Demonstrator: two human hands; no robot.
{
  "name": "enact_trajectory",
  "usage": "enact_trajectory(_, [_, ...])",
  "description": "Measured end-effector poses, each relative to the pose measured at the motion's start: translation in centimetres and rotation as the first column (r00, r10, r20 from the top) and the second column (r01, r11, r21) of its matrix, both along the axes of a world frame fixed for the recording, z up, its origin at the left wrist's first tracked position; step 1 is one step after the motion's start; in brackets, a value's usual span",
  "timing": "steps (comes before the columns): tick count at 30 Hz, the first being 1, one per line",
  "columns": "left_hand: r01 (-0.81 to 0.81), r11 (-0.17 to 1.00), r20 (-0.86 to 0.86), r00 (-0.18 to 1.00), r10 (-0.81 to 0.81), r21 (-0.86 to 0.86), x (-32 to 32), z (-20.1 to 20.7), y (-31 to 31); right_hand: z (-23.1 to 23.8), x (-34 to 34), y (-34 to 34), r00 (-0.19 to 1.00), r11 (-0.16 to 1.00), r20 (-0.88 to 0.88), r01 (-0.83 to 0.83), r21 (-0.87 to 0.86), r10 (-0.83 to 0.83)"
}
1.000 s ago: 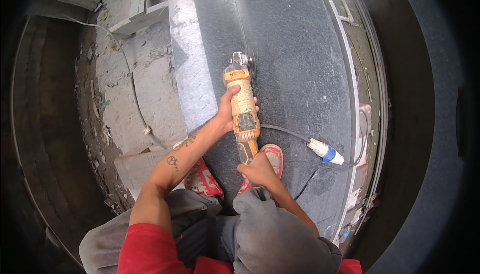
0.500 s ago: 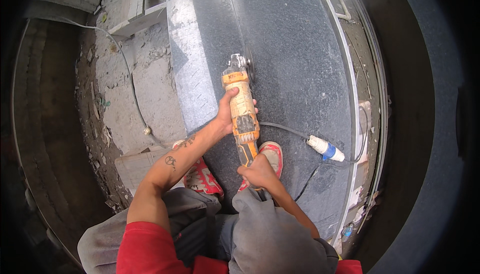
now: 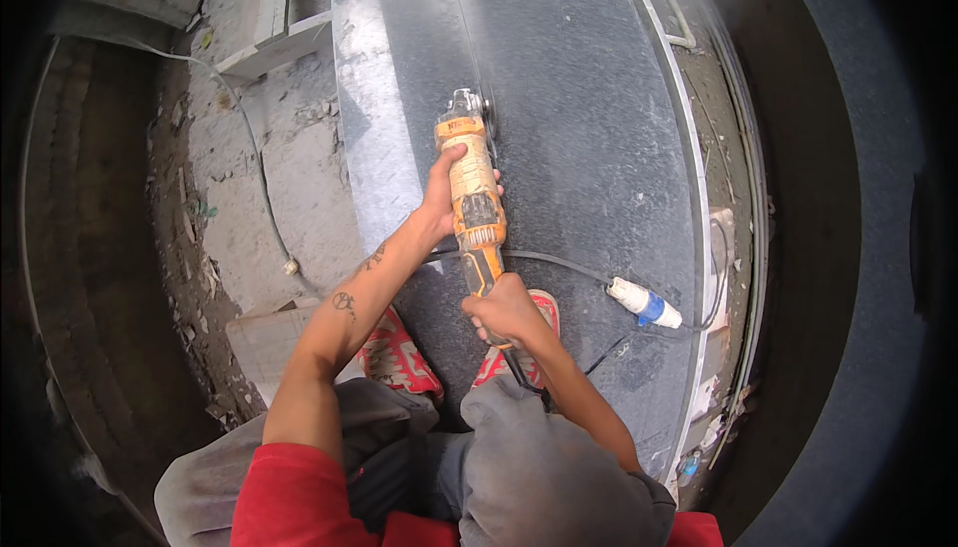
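An orange and black angle grinder, its body wrapped in pale tape, is held in both my hands. My left hand wraps round the taped body, thumb on top. My right hand is closed round the rear handle. At the grinder's head, the thin disc stands on edge at a straight line cut in the dark grey stone slab. Whitish dust hangs over the slab's far end. How deep the disc sits, I cannot see.
A grey cable crosses the slab to a white and blue plug connector on the right. My red and white shoes rest on the slab. To the left are rubble, another cable and a pale wooden frame. Pipes run along the right edge.
Both hands and the grinder have moved a little away from me and slightly left, along the line. More cable shows behind the grinder, and the dust looks thicker at the far end.
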State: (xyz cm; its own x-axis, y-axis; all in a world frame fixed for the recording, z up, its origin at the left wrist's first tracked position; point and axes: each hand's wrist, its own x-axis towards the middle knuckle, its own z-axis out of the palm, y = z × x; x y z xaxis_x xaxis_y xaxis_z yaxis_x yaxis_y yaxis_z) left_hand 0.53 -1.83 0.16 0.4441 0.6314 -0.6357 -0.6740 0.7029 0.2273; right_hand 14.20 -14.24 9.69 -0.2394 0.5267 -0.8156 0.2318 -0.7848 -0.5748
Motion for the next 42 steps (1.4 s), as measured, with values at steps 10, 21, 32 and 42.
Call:
enact_trajectory(10, [-0.006,1.000,-0.016,1.000,0.006,0.000,0.9,1.0,-4.6,0.8,1.0,-4.1,0.995,0.996,0.056,-0.078,-0.033,0.080])
enact_trajectory(21, [0.001,1.000,0.041,0.999,0.000,-0.012,0.7,0.3,-2.4,0.0,0.8,-2.0,1.000,0.998,0.011,-0.018,-0.067,0.018])
enact_trajectory(32, [0.006,1.000,-0.005,1.000,-0.006,-0.006,1.2,0.6,-5.6,0.2,1.6,-5.5,0.997,0.999,0.056,-0.052,-0.009,0.052])
enact_trajectory(42, [0.014,1.000,-0.023,1.000,-0.013,0.023,1.4,1.0,-6.5,-0.1,2.0,-6.6,0.997,0.998,0.046,-0.070,0.002,0.069])
